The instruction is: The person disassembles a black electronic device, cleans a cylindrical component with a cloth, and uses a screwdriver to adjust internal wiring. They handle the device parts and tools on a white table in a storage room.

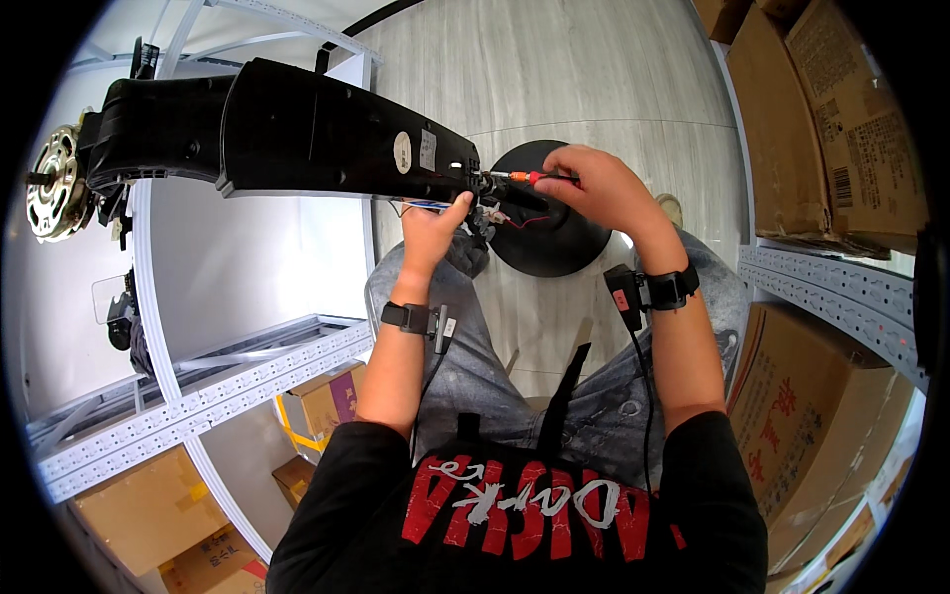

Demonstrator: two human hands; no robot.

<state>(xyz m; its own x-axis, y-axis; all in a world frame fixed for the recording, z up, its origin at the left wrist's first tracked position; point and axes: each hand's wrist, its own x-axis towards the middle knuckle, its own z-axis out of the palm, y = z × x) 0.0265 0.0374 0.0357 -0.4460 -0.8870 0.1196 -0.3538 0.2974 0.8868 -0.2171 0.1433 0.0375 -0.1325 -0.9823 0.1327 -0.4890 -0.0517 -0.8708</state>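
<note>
A long black plastic housing (297, 129) reaches across the upper left, with two pale labels near its right end. My left hand (430, 238) grips that end from below, its thumb on the lower edge and its other fingers mostly hidden. In my right hand (599, 188) is a screwdriver (529, 177) with a red and black handle, held in closed fingers. The shaft points left, its tip at the end of the housing, where thin wires (520, 220) hang out. At the housing's far left sits a round gold-coloured metal wheel (61, 183) with holes.
A round black disc (549, 252) stands on the grey floor (594, 79) beyond my knees. White metal shelving (247, 386) runs along the left, with cardboard boxes (148, 505) low down. More cardboard boxes (811, 416) fill the rack on the right.
</note>
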